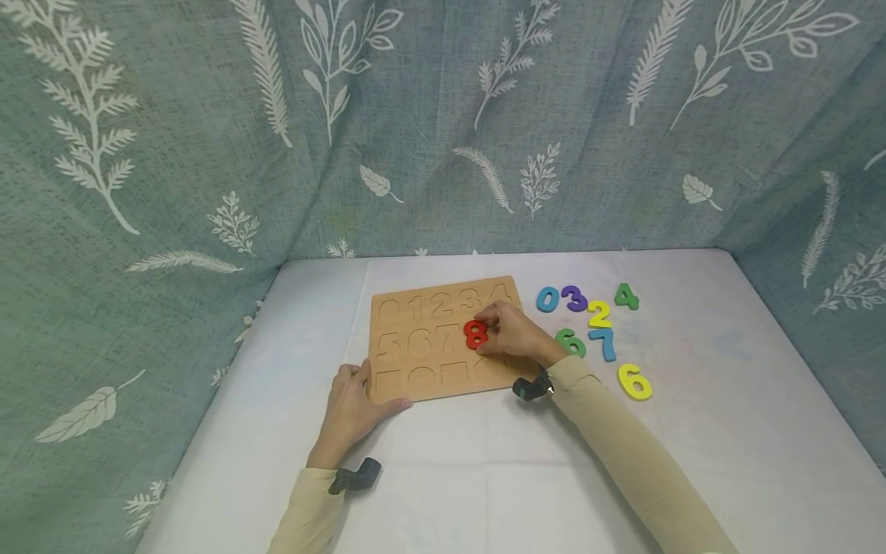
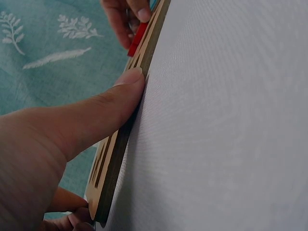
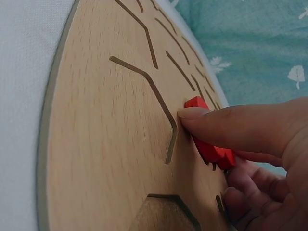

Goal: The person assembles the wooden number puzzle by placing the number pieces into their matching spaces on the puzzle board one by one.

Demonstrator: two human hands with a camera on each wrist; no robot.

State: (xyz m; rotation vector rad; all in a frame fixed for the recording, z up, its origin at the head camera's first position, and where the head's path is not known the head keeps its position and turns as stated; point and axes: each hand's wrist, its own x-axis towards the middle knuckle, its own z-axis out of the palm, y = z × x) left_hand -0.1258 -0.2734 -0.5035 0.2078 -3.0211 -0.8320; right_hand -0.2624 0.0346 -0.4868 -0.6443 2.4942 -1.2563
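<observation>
A thin wooden number puzzle board (image 1: 388, 362) lies on the white table, with number-shaped recesses in rows. At its front left corner my left hand (image 1: 348, 408) holds it, the thumb along the front edge and the other fingers at the left edge. My right hand (image 1: 515, 332) pinches a red number 8 (image 1: 475, 335) over the right part of the middle row. In the right wrist view the red 8 (image 3: 207, 147) is between thumb and fingers, close against the board (image 3: 96, 120); whether it sits in a recess I cannot tell.
Right of the board lie loose number pieces: a blue 0 (image 1: 547, 299), purple 3 (image 1: 574, 298), yellow 2 (image 1: 599, 314), green 4 (image 1: 626, 297), green 6 (image 1: 571, 343), blue 7 (image 1: 607, 344) and yellow 6 (image 1: 634, 382). A leaf-patterned curtain (image 1: 429, 169) hangs behind the table.
</observation>
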